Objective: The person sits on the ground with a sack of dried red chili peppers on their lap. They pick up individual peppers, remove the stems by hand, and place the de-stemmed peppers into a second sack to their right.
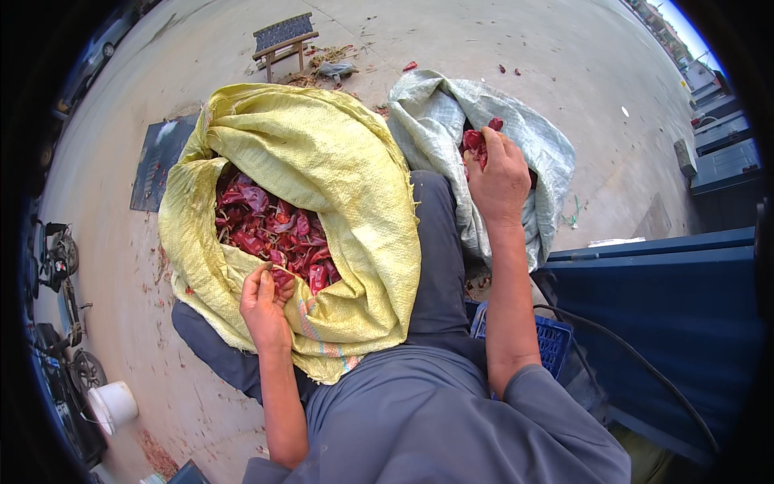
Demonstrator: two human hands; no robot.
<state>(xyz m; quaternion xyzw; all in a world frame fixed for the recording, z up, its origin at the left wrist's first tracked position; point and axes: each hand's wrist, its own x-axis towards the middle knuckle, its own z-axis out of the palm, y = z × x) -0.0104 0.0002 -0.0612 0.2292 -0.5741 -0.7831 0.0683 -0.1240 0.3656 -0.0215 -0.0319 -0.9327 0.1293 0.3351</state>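
A yellow woven sack [357,181] rests across my lap, its mouth folded back around many dried red chili peppers [272,227]. At the sack's near rim, my left hand [268,302] pinches a dried red pepper [282,277]. A pale blue-grey woven sack [544,145] stands to the right, just past my knee. Over its mouth, my right hand [499,175] has its fingers closed on several dried red peppers [474,143]. What lies deeper in that sack is mostly hidden by the hand and the folds.
A small stool [284,37] stands ahead by scattered stems. A dark mat [151,172] lies beyond the yellow sack at left. Right of me are a blue plastic crate [553,339] and a blue metal panel [653,284] with a black cable. A white bucket [115,405] and motorcycles are at left.
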